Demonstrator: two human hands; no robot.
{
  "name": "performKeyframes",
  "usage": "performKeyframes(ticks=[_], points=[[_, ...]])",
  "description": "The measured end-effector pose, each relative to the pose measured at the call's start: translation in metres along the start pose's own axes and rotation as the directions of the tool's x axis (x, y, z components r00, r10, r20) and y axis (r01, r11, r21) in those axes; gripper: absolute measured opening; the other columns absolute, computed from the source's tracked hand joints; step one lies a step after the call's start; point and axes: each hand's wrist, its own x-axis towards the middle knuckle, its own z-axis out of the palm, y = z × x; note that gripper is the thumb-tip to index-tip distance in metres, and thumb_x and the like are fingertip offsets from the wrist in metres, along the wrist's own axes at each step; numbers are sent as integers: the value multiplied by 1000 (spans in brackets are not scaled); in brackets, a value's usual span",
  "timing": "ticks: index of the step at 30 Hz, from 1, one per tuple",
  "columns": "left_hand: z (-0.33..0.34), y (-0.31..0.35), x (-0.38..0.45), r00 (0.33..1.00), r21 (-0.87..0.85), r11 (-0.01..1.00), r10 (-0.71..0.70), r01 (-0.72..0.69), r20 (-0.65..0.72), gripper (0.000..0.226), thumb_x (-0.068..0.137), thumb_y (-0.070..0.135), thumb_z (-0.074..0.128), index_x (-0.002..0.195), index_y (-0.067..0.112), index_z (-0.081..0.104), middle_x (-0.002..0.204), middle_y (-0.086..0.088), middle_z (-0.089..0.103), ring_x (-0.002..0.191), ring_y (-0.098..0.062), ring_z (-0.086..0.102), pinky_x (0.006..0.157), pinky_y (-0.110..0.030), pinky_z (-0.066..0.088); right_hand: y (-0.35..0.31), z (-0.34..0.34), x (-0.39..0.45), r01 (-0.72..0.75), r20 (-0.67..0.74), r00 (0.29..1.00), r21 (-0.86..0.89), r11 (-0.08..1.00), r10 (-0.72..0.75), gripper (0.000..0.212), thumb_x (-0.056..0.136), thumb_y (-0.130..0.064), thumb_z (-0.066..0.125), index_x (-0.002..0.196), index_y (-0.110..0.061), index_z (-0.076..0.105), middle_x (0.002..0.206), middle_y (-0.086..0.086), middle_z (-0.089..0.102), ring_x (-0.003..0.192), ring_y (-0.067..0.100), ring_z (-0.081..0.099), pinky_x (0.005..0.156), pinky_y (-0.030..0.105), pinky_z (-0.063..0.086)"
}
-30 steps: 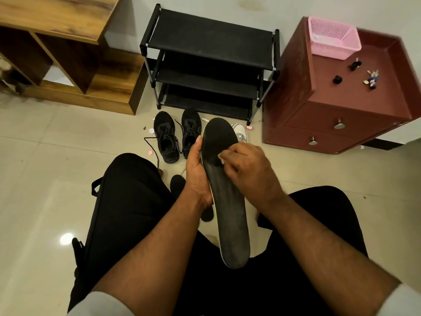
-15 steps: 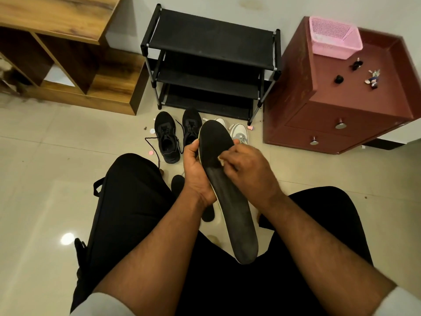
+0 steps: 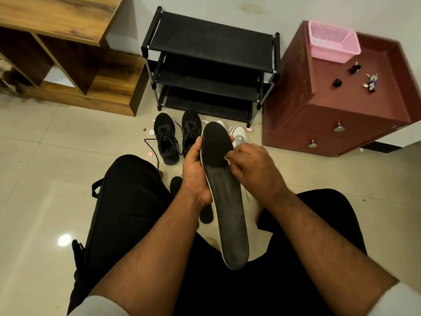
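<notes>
2 hands meet over the lap at the middle of the view; the left hand curls round the black insole near its toe end, thumb on the 9 o'clock edge and fingertips showing past the 3 o'clock edge; the right hand has its fingers bunched, pinching a small pale scrap against the insole's upper face. The insole is held in the air above the knees, toe toward 12 o'clock and heel toward 6 o'clock, with a pale rim along its side.

Underneath lies a glossy beige tiled floor, with a round lamp glare at 8 o'clock. At 12 o'clock a black shoe rack of 3 tiers stands against the pale wall; at 10 o'clock is a wooden shelf unit; at 2 o'clock is a red-brown cabinet with 2 knobbed drawers, a pink basket on its top and a few small things near the basket. In front of the rack stand 2 black shoes with loose laces; white shoes sit just beside them, partly hidden behind the insole; a second dark insole lies on the floor between the knees.
</notes>
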Motion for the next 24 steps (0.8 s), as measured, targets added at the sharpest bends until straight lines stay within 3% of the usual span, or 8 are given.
performKeyframes(ticks=[3, 5, 9, 12, 16, 20, 24], points=[[2, 0, 3, 1000, 17, 1000, 1, -1, -5, 62, 93, 59, 42, 105, 7, 74, 104, -12, 68, 95, -24, 63, 92, -39, 46, 5, -1, -3, -113, -60, 992, -36, 993, 111, 16, 82, -8, 68, 97, -7, 72, 86, 9, 67, 79, 25, 63, 75, 30, 37], [1, 1, 3, 1000, 7, 1000, -21, 21, -17, 66, 92, 62, 42, 99, 6, 75, 98, -12, 69, 91, -23, 65, 89, -36, 49, -8, -1, -5, -149, -75, 986, 30, 988, 151, 16, 83, -10, 67, 99, -8, 72, 89, 9, 68, 82, 23, 63, 79, 32, 39], [-2, 2, 3, 1000, 15, 1000, -4, 4, -30, 69, 94, 62, 40, 96, 4, 76, 96, -14, 72, 88, -24, 71, 80, -35, 58, -39, 3, -3, -22, -51, 998, 153, 988, 30, 19, 83, -14, 60, 96, -8, 72, 88, 8, 68, 82, 21, 63, 80, 39, 49], [-3, 3, 3, 998, 91, 996, 27, -22, -56, 66, 94, 60, 39, 90, 8, 79, 94, -12, 73, 86, -22, 73, 73, -31, 60, -40, 2, -3, -5, -68, 998, 189, 982, 19, 21, 82, -14, 59, 96, -8, 73, 88, 8, 69, 82, 20, 64, 77, 40, 54], [-3, 0, 5, 997, 144, 989, 2, 8, -72, 65, 93, 62, 41, 91, 9, 79, 95, -13, 73, 87, -22, 72, 75, -32, 57, -35, 2, -8, -36, -64, 997, 205, 978, 50, 19, 84, -14, 61, 98, -8, 73, 89, 7, 69, 81, 18, 63, 77, 36, 52], [-1, -1, 7, 998, 78, 997, 2, 2, -56, 66, 93, 62, 39, 93, 8, 77, 94, -13, 71, 85, -22, 70, 79, -34, 56, -15, 3, -9, -135, -35, 990, 88, 987, 139, 16, 84, -11, 67, 99, -10, 73, 89, 7, 68, 82, 20, 63, 78, 35, 46], [-1, -1, 9, 1000, 42, 999, 13, -12, -28, 66, 92, 63, 39, 91, 9, 77, 94, -13, 71, 85, -24, 69, 84, -38, 52, -7, -2, -4, -223, -52, 973, 56, 973, 226, 14, 84, -7, 67, 96, -7, 74, 88, 10, 69, 81, 25, 64, 78, 39, 51]])
